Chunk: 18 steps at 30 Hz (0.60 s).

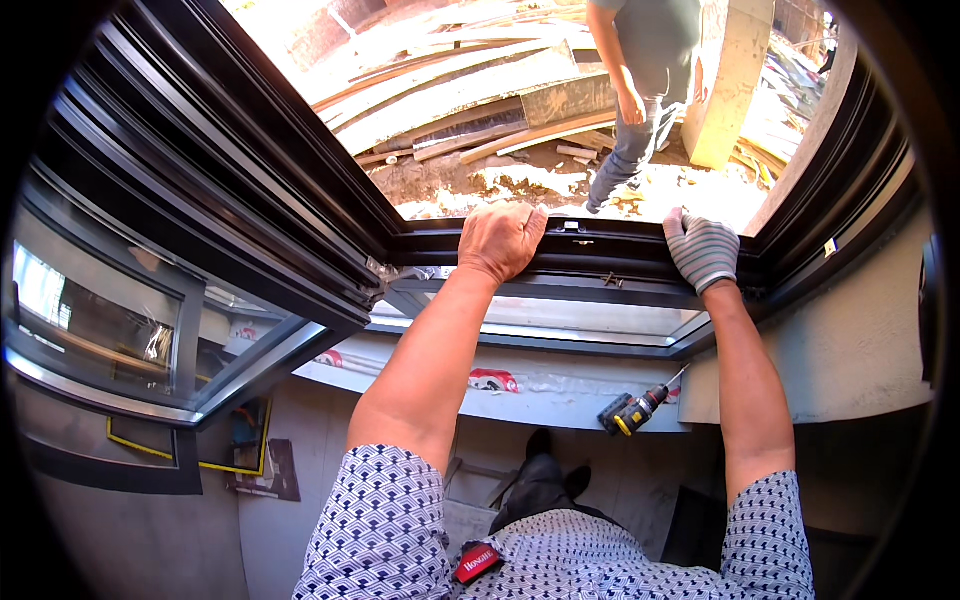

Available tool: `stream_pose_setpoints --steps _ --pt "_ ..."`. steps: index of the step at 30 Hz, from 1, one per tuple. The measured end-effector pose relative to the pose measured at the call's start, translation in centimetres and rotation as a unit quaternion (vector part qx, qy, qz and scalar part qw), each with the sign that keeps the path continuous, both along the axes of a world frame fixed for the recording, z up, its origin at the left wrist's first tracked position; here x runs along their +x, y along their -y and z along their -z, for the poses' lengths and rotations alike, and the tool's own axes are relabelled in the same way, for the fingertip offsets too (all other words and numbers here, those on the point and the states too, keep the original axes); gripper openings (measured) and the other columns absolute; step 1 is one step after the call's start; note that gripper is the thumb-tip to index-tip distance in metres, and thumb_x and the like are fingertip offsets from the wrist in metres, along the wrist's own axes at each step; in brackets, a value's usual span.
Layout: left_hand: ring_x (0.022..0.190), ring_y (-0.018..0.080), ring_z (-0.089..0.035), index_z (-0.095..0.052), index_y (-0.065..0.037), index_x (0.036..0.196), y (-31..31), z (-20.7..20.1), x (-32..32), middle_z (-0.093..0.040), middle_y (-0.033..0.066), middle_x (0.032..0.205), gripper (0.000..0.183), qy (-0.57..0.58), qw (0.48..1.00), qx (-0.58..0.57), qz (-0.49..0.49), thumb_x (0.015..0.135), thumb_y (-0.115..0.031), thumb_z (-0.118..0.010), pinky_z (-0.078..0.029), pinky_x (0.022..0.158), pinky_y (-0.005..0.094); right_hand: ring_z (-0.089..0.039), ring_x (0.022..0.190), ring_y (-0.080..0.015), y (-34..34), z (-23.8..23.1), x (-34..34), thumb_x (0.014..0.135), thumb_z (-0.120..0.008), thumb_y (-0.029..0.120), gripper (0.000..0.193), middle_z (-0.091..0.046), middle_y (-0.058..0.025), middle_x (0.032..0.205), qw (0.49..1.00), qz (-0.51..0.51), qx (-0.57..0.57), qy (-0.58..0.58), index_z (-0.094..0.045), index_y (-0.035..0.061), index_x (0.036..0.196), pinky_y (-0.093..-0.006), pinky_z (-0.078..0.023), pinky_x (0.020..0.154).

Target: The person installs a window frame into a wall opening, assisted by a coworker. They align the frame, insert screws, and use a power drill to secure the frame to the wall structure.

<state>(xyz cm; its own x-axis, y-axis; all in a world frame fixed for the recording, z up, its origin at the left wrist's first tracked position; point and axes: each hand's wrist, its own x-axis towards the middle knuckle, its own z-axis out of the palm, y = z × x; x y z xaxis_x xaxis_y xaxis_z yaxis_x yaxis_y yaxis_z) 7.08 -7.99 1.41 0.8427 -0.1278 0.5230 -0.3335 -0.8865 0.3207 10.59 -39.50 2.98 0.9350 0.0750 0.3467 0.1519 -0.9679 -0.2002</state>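
Both my arms reach forward to the dark lower rail (pixel 590 262) of a window frame. Bare, my left hand (pixel 502 240) is closed over the rail's top edge, left of its middle. My right hand (pixel 703 248), in a grey striped knit glove, curls over the same rail near the right corner. Small metal fittings (pixel 572 228) sit on the rail between my hands. Under it lies a glazed lower pane (pixel 570 318). A black and yellow cordless drill (pixel 634 410) with a long bit rests on the pale sill (pixel 560 402), below my right hand.
An opened glazed sash (pixel 190 330) stands at the left. Outside, a person (pixel 648 90) stands by a yellowish post (pixel 730 85) and piled planks (pixel 450 90). Below the sill, a step stool (pixel 475 490) shows beside my legs. A red-topped pack (pixel 478 563) sits at my shirt front.
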Motion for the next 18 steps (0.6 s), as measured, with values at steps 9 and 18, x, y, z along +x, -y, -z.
stream_pose_setpoints --steps 9,18 --pt "0.082 0.0418 -0.068 -0.070 -0.007 0.081 0.04 -0.18 -0.12 -0.070 0.0188 0.081 0.046 -0.006 1.000 0.000 -0.004 0.105 -0.044 -0.057 -0.054 0.074 0.0511 -0.071 0.082 -0.0428 0.13 0.15 0.15 0.106 -0.041 0.049 0.059 -0.072 -0.0238 0.080 1.000 -0.003 -0.001 -0.009 -0.080 0.0080 0.088 -0.0488 -0.053 0.089" --pt "0.083 0.0403 -0.068 -0.070 -0.007 0.080 -0.13 0.30 0.12 -0.071 0.0159 0.081 0.046 -0.007 1.000 0.008 -0.012 0.105 -0.043 -0.056 -0.053 0.077 0.0509 -0.072 0.081 -0.0401 -0.05 0.22 0.11 0.105 -0.043 0.047 0.058 -0.073 -0.0226 0.079 1.000 -0.003 0.007 -0.002 -0.081 0.0070 0.087 -0.0480 -0.055 0.087"
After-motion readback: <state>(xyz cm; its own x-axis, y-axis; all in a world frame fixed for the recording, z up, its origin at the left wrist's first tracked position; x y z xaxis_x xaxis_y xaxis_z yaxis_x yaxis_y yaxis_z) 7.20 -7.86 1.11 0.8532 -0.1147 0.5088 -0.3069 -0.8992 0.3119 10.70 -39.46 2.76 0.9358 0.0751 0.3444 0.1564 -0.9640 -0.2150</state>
